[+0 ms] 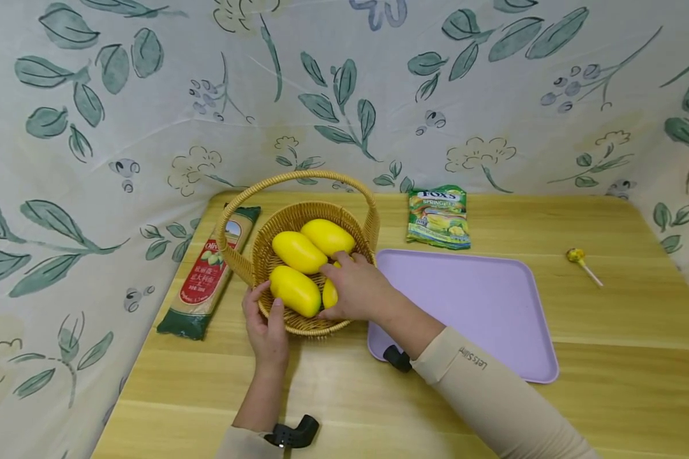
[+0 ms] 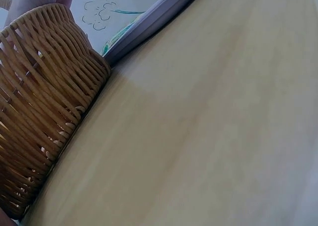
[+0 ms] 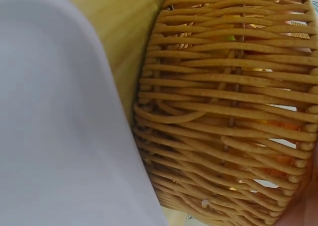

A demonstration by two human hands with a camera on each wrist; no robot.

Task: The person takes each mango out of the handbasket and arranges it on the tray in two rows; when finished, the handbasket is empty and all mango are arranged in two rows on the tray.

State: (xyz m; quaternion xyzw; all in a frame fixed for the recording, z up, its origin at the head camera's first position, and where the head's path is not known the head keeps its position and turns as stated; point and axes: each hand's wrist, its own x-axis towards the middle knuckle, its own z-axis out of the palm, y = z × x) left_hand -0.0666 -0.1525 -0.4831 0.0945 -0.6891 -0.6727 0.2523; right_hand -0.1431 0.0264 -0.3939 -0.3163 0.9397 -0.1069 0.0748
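A round wicker basket (image 1: 312, 330) with a tall arched handle stands on the wooden table and holds several yellow mangoes (image 1: 298, 252). My left hand (image 1: 268, 335) grips the basket's near left rim, its thumb over the edge beside the nearest mango (image 1: 295, 291). Reaching in from the right, my right hand (image 1: 358, 290) has its fingers curled round a mango (image 1: 329, 294) at the basket's right side, mostly hidden under the hand. In the right wrist view, the woven basket wall (image 3: 223, 97) fills the right half.
A lilac tray (image 1: 465, 312) lies right of the basket, under my right forearm. Behind it is a green Fox's candy bag (image 1: 439, 217); a lollipop (image 1: 577, 257) lies far right. A red and green spaghetti pack (image 1: 207, 274) lies left of the basket. Patterned cloth (image 1: 344, 95) hangs behind.
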